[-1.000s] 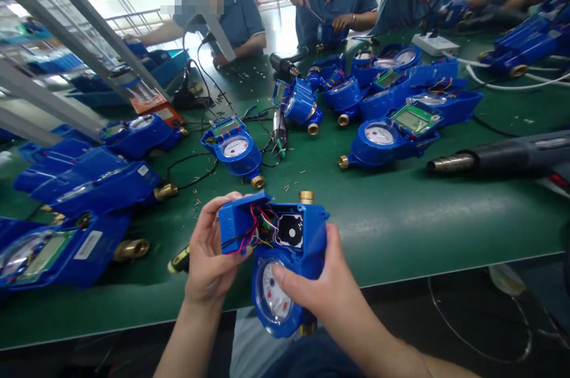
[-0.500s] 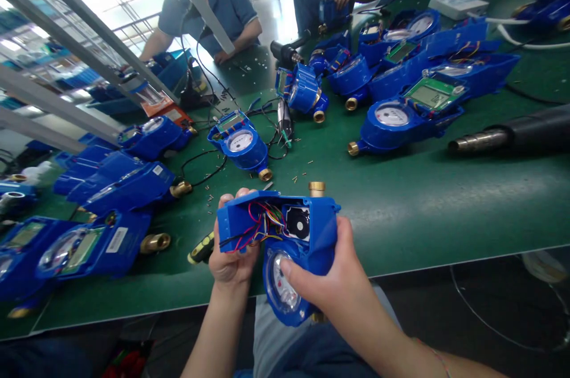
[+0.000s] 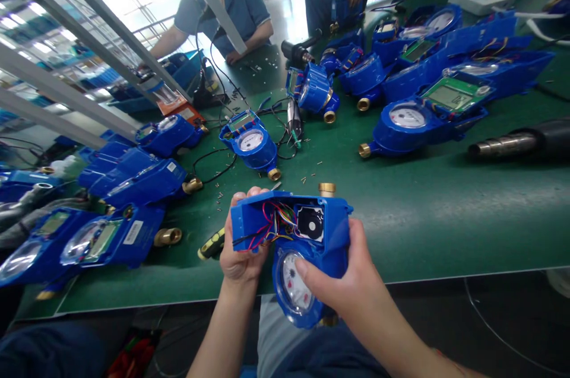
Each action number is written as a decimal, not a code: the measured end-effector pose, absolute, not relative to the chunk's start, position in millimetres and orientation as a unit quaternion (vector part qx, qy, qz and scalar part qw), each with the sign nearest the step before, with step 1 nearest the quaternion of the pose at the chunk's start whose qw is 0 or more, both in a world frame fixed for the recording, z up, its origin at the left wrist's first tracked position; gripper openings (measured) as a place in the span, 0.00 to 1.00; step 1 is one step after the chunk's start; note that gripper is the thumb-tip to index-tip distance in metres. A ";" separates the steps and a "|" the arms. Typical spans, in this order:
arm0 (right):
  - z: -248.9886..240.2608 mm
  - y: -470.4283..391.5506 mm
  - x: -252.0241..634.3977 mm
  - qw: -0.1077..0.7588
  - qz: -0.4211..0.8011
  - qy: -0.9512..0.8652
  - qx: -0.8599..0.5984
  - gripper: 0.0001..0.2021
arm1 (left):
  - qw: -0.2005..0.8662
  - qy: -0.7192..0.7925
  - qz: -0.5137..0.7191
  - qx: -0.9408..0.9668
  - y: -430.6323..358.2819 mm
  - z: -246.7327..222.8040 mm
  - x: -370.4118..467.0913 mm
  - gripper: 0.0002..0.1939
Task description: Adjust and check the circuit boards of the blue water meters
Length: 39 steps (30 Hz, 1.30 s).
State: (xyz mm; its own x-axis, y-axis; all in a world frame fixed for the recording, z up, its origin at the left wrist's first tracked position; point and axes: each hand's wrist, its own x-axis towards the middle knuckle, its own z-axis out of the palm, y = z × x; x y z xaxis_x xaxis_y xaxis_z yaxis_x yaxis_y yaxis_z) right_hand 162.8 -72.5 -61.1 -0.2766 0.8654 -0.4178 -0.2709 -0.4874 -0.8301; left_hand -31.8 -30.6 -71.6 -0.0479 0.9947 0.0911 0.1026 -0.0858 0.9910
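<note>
Between both hands is a blue water meter (image 3: 336, 235), held over the bench's near edge with its electronics box uncovered. Thin coloured wires (image 3: 278, 218) and a black round part in a white-edged square show inside. My left hand (image 3: 244, 256) grips the box's left end, fingers behind it. My right hand (image 3: 342, 274) wraps the meter's right side, its thumb on the round dial (image 3: 296, 283). One brass threaded end (image 3: 327, 189) sticks up behind the box. A yellow-and-black tool handle (image 3: 211, 244) lies just left of my left hand, partly hidden.
Another water meter (image 3: 253, 146) lies ahead on the green bench (image 3: 427, 218), among small screws and black cables. More meters crowd the left and back right. A metal-nozzled black tool (image 3: 505, 145) lies at right. Co-workers (image 3: 244, 4) sit across the bench.
The whole view has shifted, so bench and hands appear a little further right. Both hands keep the same hold on the water meter, and more of its dial shows.
</note>
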 end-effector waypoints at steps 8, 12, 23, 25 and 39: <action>-55.6 -4.5 200.6 0.282 0.822 -0.357 -0.343 0.30 | 0.340 0.440 0.520 0.648 -27.3 -23.1 -6.0 0.26; -52.7 36.8 222.6 0.179 0.747 -0.549 -0.329 0.23 | 0.198 0.463 0.426 0.752 -22.2 -9.8 15.2 0.29; -11.2 14.7 217.4 0.386 0.577 -0.557 -0.456 0.19 | 0.160 0.411 0.406 0.801 -8.1 -8.9 22.5 0.33; -16.6 18.4 211.3 0.393 0.595 -0.541 -0.444 0.18 | 0.178 0.395 0.403 0.806 -4.9 -0.6 11.3 0.32; -47.4 62.0 209.6 0.368 0.755 -0.402 -0.366 0.13 | 0.303 0.551 0.312 0.712 -12.5 -22.7 -10.0 0.19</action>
